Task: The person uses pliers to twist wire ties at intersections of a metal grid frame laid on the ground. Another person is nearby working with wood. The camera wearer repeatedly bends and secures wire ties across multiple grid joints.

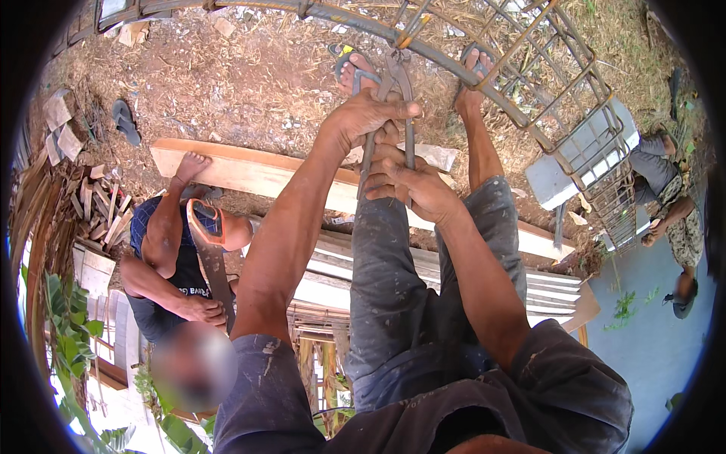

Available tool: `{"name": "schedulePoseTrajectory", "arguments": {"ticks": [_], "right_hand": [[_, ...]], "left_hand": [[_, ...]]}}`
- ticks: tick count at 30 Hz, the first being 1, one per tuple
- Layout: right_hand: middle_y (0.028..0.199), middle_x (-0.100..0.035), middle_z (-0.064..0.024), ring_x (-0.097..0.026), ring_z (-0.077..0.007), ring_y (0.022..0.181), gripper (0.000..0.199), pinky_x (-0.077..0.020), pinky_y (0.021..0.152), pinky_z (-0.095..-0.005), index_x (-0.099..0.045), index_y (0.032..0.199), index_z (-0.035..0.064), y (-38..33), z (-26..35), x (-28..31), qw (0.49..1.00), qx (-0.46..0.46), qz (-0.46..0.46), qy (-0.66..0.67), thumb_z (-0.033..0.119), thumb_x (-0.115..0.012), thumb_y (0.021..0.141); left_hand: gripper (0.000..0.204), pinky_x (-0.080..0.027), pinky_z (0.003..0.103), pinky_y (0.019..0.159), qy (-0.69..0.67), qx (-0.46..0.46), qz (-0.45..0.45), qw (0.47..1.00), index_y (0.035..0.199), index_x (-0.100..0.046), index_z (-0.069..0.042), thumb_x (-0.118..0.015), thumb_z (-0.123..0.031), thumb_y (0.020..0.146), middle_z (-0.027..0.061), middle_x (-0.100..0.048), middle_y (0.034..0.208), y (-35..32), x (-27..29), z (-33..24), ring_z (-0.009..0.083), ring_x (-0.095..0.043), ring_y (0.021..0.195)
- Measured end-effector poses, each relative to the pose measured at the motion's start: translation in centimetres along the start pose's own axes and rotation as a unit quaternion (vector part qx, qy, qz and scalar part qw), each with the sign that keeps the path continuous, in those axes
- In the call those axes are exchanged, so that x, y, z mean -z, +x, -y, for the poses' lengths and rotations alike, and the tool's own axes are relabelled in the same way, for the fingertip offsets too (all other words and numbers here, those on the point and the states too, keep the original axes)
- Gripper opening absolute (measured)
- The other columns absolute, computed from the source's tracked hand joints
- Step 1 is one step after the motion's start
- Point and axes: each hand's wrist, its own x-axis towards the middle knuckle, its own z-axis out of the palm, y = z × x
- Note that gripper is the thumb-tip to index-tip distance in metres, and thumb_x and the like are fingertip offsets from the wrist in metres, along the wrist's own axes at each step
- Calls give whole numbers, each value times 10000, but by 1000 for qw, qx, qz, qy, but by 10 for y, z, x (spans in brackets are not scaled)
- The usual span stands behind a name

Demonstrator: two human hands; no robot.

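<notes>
Long-handled metal pincers stand in front of me, jaws away from me against the rusty rebar cage. My left hand is closed round the handles just below the jaws. Lower down, my right hand grips the handles near their ends, fingers curled. A thin tie wire wraps the bar where the jaws are; whether they bite on it I cannot tell.
At left, a crouching co-worker holds a handsaw with an orange handle, one foot on a wooden plank. A grey board lies beneath the cage. Another person sits at far right. A loose sandal lies at left.
</notes>
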Motion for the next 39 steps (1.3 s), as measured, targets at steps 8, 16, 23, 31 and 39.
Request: {"name": "schedulePoseTrajectory", "arguments": {"ticks": [8, 16, 23, 31, 39], "right_hand": [[969, -618, -89, -645, -224, 833, 328, -536, 723, -389, -540, 1121, 18, 24, -29, -3, 996, 39, -78, -33, 298, -595, 958], [940, -616, -105, -642, -227, 773, 378, -521, 645, -370, -536, 1103, 9, 37, -34, 27, 992, 73, -86, -48, 161, -733, 819], [971, -640, -218, -636, -386, 922, 647, -484, 801, -457, -537, 1138, -38, 52, -57, -8, 769, 197, -433, -426, 358, -812, 707], [736, -529, 4, -481, -120, 645, 92, -414, 590, -295, -619, 909, 64, 109, -97, 26, 876, 235, -383, -172, 74, -679, 840], [809, -534, 7, -461, -100, 640, 108, -372, 537, -272, -538, 960, 90, 83, -75, 10, 930, 44, -208, -300, 96, -595, 869]], "left_hand": [[466, -549, 300, 578, -45, -22, -30, 998, 1081, -579, 1, -796, -279, 778, 89, -630, 883, 1, -10, 13, 168, -637, 711], [352, -501, 343, 589, 3, -30, -142, 989, 972, -614, 61, -706, -244, 823, 129, -638, 813, -3, -43, 1, 177, -627, 716], [378, -502, 435, 655, 205, -97, -407, 885, 812, -619, 112, -661, -264, 803, 268, -645, 718, 35, -69, 27, 383, -660, 679], [318, -528, 488, 772, 269, -77, -428, 859, 944, -643, 76, -625, -201, 789, 285, -668, 834, 16, -75, 15, 438, -663, 813], [313, -534, 472, 788, 309, 30, -509, 803, 950, -655, 58, -621, -197, 771, 276, -671, 885, 1, -85, 5, 416, -666, 873]]}}
